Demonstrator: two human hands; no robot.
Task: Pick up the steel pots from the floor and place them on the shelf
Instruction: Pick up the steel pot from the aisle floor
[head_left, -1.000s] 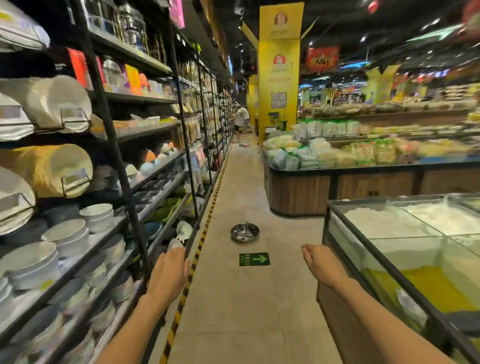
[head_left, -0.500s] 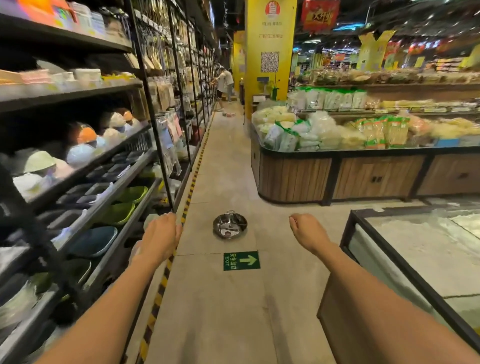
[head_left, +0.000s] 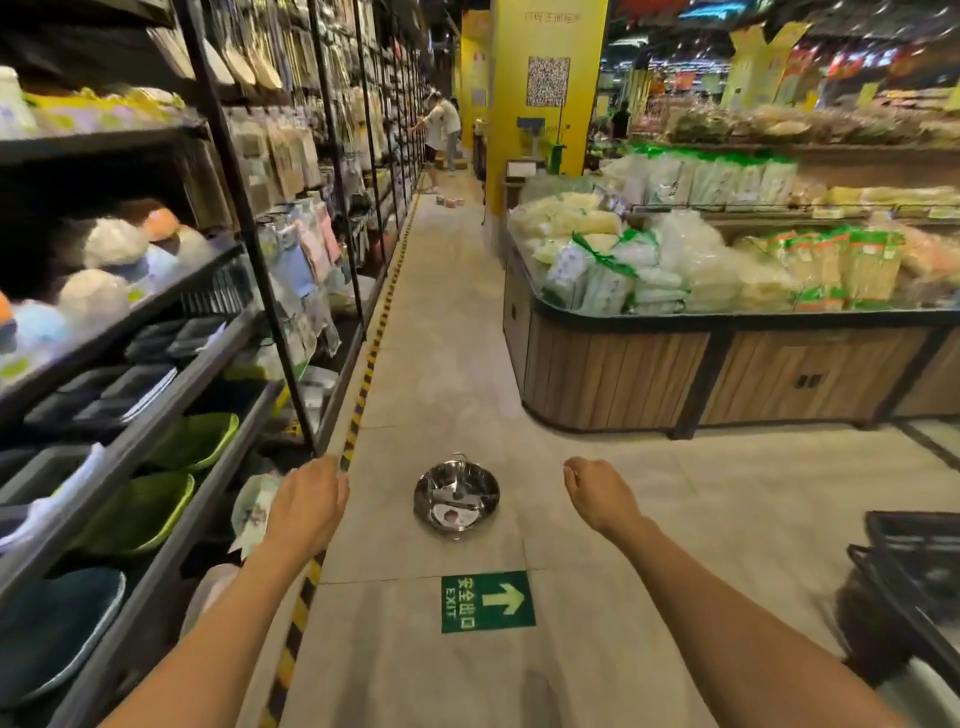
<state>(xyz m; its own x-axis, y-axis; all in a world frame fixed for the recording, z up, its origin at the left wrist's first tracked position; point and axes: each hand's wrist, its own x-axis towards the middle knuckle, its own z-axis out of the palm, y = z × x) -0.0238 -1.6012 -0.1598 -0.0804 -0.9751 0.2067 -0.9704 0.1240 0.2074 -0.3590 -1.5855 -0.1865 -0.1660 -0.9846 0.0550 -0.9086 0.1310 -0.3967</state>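
One shiny steel pot (head_left: 456, 496) with two small handles sits upright on the tiled aisle floor, a label stuck inside it. My left hand (head_left: 310, 503) hangs left of the pot, fingers loosely curled, holding nothing. My right hand (head_left: 598, 492) is right of the pot, also empty and loosely curled. Both hands are a short way from the pot, not touching it. The dark metal shelf rack (head_left: 244, 208) runs along the left side of the aisle.
Bowls and trays fill the left shelves. A yellow-black striped line (head_left: 358, 410) edges the floor by the rack. A green EXIT floor sticker (head_left: 487, 601) lies just before the pot. A wooden food display island (head_left: 623, 374) stands right. A person (head_left: 440, 136) stands far down the aisle.
The view has moved forward down the aisle and tilted lower. The pot is now nearer and lies between my two hands. Both hands stay empty.
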